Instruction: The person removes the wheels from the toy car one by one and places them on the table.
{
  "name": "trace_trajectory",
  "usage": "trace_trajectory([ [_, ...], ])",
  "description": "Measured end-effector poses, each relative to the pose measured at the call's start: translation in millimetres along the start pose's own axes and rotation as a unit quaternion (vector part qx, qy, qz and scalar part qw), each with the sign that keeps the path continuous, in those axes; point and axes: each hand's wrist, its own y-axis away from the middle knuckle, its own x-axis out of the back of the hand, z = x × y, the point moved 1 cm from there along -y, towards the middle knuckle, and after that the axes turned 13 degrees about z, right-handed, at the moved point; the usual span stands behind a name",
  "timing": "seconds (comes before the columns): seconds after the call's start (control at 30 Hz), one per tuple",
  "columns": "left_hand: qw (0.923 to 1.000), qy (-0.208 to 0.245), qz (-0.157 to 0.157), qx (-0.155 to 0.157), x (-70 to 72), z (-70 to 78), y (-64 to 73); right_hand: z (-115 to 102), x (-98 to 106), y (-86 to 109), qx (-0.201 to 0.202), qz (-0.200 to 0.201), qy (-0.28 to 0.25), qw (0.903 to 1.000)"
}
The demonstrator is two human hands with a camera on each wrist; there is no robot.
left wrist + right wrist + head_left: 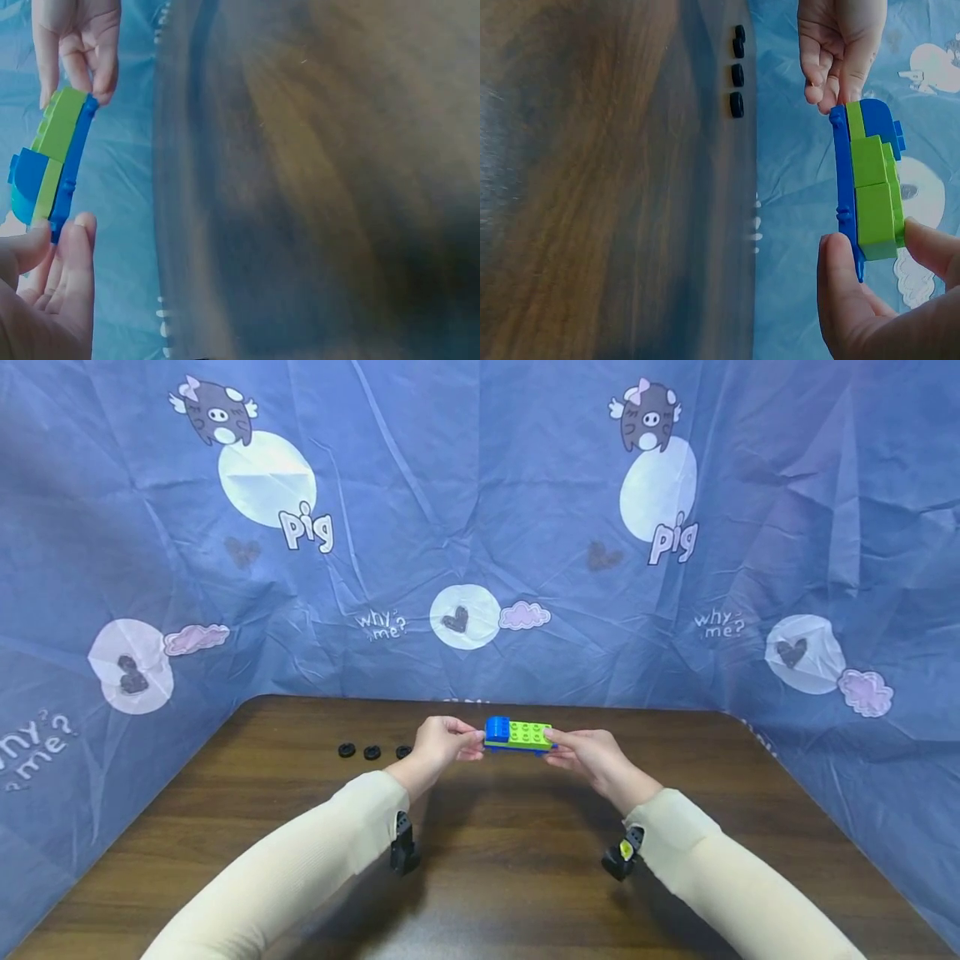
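Note:
Between both hands, above the table, is a toy car built of blocks, with a blue base, green studded blocks and a rounded blue block at its left end. My left hand pinches that left end between thumb and fingers. At the other end, my right hand grips the green block and the base, thumb on top and fingers beneath. The right wrist view shows the blue base from the side, with small pegs along it and no wheels on them.
Several black toy wheels lie in a row on the brown wooden table, to the left near its far edge. A blue printed cloth hangs behind the table and along its sides.

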Motion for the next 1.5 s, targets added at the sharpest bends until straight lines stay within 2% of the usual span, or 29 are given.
trace_trajectory([
  [0.23,0.9986,-0.036,0.031,0.021,-3.3,-1.9,-9.8,3,-6,-15.0,-0.016,0.002,0.003,0.9999],
  [0.43,0.9978,-0.020,0.055,0.032,-12.3,-12.2,-22.9,9,-9,-28.0,-0.035,0.027,0.009,0.9990],
  [0.63,0.9967,-0.011,0.044,0.067,-20.2,-22.4,-30.4,16,-8,-36.9,-0.055,0.065,0.032,0.9958],
  [0.83,0.9941,-0.049,0.044,0.086,-22.4,-29.6,-32.1,26,-7,-45.1,-0.069,0.074,0.038,0.9941],
  [0.97,0.9928,-0.064,0.040,0.093,-22.5,-35.0,-32.6,32,-9,-49.6,-0.067,0.091,0.040,0.9928],
  [1.13,0.9921,-0.068,0.019,0.104,-24.7,-41.6,-32.0,38,-10,-52.7,-0.066,0.115,0.072,0.9886],
  [1.27,0.9922,-0.078,0.007,0.097,-26.4,-41.8,-31.7,39,-10,-54.5,-0.057,0.121,0.097,0.9864],
  [1.37,0.9916,-0.092,0.009,0.090,-27.2,-40.3,-32.9,38,-11,-55.7,-0.049,0.122,0.115,0.9846],
  [1.5,0.9885,-0.112,0.018,0.100,-27.8,-39.7,-35.0,37,-12,-56.9,-0.050,0.120,0.131,0.9829],
])
